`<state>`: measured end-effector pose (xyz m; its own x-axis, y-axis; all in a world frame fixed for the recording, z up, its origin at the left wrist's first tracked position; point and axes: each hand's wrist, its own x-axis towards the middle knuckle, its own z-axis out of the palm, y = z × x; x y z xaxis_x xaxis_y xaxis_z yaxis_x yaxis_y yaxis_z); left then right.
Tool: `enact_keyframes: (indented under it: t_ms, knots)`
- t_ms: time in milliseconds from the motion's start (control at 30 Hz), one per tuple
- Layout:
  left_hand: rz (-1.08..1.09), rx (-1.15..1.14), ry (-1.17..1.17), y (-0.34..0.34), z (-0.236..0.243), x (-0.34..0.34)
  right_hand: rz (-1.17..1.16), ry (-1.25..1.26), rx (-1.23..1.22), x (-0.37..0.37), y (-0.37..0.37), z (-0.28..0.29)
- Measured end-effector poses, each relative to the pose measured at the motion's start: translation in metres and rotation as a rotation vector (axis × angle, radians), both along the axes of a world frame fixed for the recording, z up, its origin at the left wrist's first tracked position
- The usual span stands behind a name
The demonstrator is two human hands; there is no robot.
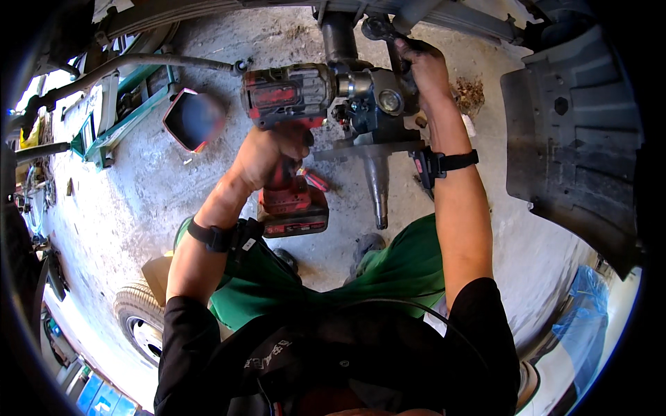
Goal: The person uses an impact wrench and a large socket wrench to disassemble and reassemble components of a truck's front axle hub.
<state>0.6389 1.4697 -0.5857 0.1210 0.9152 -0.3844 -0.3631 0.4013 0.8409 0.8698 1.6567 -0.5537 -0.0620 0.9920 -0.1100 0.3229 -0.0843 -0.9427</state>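
Observation:
My left hand (272,151) is closed round the grip of a red and black cordless impact wrench (291,91). The tool lies sideways, its socket (355,84) meeting the left side of a dark steering knuckle (390,128). From this knuckle a tapered spindle (377,184) sticks out toward me. My right hand (424,66) is closed at the knuckle's upper right, on a dark metal bar with a ring-shaped end (377,29). Whether that bar is a loose spanner or part of the axle, I cannot tell. Most of the right fingers are hidden.
A curved black fender (572,145) hangs at the right. A frame beam (208,10) crosses the top, with a bent metal rod (152,61) below it. On the concrete floor are an open red-edged box (182,125), a green metal stand (128,114) and a wheel (142,322).

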Motion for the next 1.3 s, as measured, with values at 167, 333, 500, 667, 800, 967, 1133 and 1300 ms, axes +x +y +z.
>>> enact_keyframes:
  t_ms: [167, 333, 500, 667, 800, 967, 1133, 1300]
  knots:
    - [-0.02, -0.046, -0.035, 0.001, 0.009, 0.001, 0.002, 0.018, -0.038, 0.001, -0.002, 0.002]
    - [-0.025, 0.022, -0.022, 0.0, 0.002, -0.001, -0.001, 0.04, -0.019, -0.001, -0.002, 0.0]
    - [-0.012, -0.076, 0.009, 0.002, 0.015, 0.001, 0.018, 0.018, -0.015, 0.002, 0.0, -0.001]
    - [-0.04, -0.078, -0.002, 0.004, 0.018, 0.003, 0.023, 0.027, -0.051, 0.002, -0.001, 0.001]
    - [-0.048, -0.059, 0.062, 0.003, 0.018, 0.001, 0.008, 0.032, -0.045, 0.001, -0.001, -0.001]
    - [-0.109, -0.074, 0.009, 0.004, 0.013, -0.005, 0.033, 0.004, -0.017, 0.004, 0.003, -0.006]
    - [-0.134, -0.069, 0.028, 0.006, 0.014, -0.007, 0.025, 0.014, -0.015, -0.001, -0.001, 0.001]
    - [-0.111, -0.108, -0.003, 0.008, 0.013, -0.004, 0.023, 0.042, 0.0, 0.003, 0.001, -0.002]
